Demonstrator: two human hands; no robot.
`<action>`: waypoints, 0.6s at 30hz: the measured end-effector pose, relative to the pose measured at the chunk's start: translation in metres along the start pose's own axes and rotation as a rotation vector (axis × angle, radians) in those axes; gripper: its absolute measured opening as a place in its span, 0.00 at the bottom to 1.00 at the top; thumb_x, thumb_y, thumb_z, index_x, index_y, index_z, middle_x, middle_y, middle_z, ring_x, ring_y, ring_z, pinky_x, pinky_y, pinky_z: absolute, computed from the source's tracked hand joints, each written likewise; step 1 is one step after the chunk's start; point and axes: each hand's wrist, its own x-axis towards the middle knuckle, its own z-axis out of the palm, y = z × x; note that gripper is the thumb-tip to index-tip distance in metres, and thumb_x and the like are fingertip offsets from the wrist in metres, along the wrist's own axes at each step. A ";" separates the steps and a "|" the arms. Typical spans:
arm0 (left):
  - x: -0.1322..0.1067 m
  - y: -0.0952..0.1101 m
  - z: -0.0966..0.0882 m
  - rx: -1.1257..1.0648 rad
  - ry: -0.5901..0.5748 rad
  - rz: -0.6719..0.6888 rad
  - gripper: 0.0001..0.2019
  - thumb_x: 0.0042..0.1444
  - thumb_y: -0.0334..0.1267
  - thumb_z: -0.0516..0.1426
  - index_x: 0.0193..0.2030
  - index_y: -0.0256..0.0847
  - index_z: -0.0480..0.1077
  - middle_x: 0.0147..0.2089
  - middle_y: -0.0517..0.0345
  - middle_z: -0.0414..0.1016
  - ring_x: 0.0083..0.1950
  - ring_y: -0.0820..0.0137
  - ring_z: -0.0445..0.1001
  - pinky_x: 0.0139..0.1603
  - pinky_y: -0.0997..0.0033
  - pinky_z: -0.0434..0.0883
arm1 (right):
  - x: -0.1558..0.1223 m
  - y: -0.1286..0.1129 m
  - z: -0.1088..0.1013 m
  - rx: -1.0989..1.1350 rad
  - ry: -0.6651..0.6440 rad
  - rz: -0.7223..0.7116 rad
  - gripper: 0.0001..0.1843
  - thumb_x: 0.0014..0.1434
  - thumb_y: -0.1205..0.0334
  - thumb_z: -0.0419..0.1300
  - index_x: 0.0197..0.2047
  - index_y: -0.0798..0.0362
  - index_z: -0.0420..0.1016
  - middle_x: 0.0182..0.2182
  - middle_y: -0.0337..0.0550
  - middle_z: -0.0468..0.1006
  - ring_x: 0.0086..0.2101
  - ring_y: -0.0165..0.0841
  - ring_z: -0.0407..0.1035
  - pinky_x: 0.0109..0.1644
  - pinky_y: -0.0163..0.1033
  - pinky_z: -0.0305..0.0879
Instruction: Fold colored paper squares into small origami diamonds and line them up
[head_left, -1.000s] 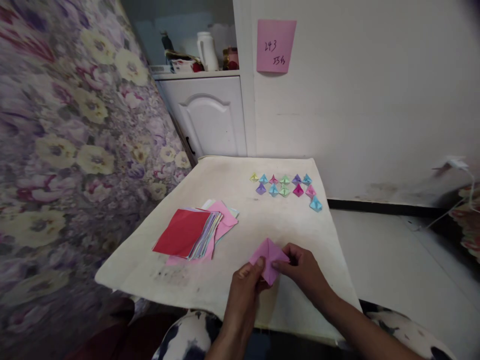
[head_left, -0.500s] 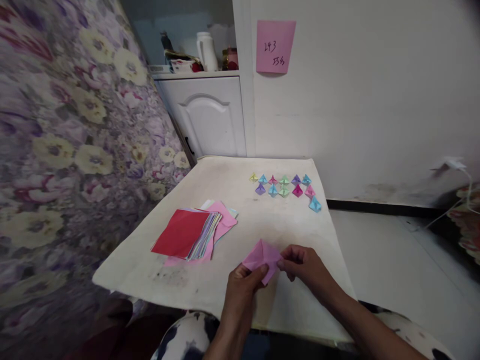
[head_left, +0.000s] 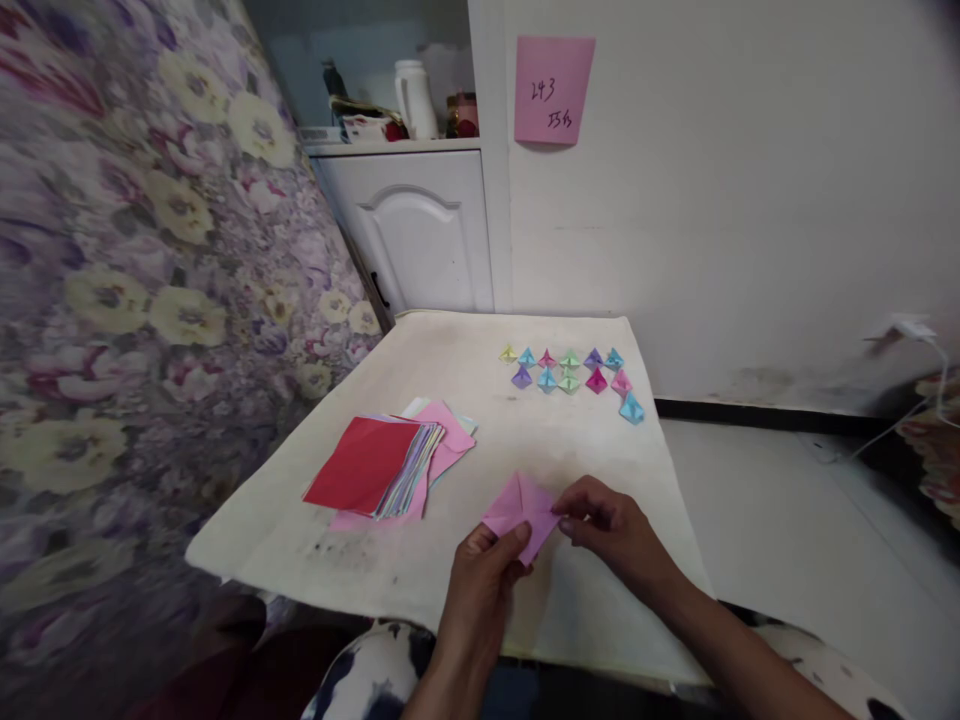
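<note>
A pink folded paper (head_left: 529, 503), diamond-shaped with crease lines meeting near its middle, is held above the near part of the table. My left hand (head_left: 487, 570) grips its lower left side, thumb on top and the other fingers underneath. At its right corner, my right hand (head_left: 604, 515) pinches the edge between thumb and forefinger. Left of my hands lies a stack of coloured paper (head_left: 364, 465) with a red sheet uppermost and pink sheets sticking out. Several small folded paper pieces (head_left: 569, 382) in many colours stand in rows toward the far right.
The table (head_left: 255, 500) has a cream cover with dark specks near its front left. A floral curtain (head_left: 172, 300) hangs along the left. Behind stands a white cabinet (head_left: 420, 230) with a white jug (head_left: 416, 100) on its shelf. A pink note (head_left: 553, 90) is on the wall.
The pink paper has tilted slightly and shifted a little up and left. My right hand's fingers have moved a little at its right corner. The stack and small folded pieces stay put.
</note>
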 end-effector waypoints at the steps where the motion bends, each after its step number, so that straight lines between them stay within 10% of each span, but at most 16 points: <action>1: -0.001 0.000 0.000 0.000 -0.004 -0.003 0.11 0.42 0.36 0.66 0.33 0.34 0.76 0.27 0.58 0.75 0.24 0.77 0.67 0.24 0.78 0.64 | 0.000 0.001 0.001 -0.001 0.000 0.006 0.07 0.50 0.62 0.62 0.34 0.53 0.74 0.26 0.38 0.71 0.28 0.30 0.64 0.31 0.35 0.62; 18: 0.000 0.001 0.001 0.009 -0.020 -0.004 0.09 0.42 0.37 0.66 0.29 0.36 0.75 0.23 0.61 0.73 0.23 0.77 0.65 0.24 0.78 0.62 | 0.000 -0.002 0.001 -0.099 0.049 0.019 0.02 0.47 0.68 0.59 0.27 0.54 0.69 0.22 0.34 0.68 0.25 0.28 0.62 0.27 0.32 0.57</action>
